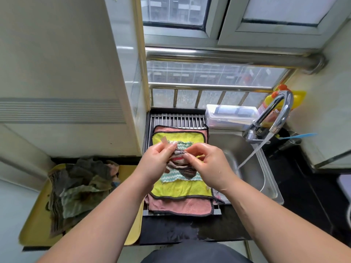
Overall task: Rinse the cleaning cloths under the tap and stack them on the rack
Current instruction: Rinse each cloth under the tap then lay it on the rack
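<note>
Head camera, steeply downward, close above rack (178,118) and sink (252,179)

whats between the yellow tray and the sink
The rack with stacked cloths, in the head view; left hand and right hand hold a striped cloth over it.

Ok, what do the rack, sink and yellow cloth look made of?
Rack: shiny parallel rods, likely stainless steel. Sink: same grey metal, duller brushed sheen. Yellow cloth: soft fabric, probably microfibre, fuzzy nap with black sewn edging.
</note>
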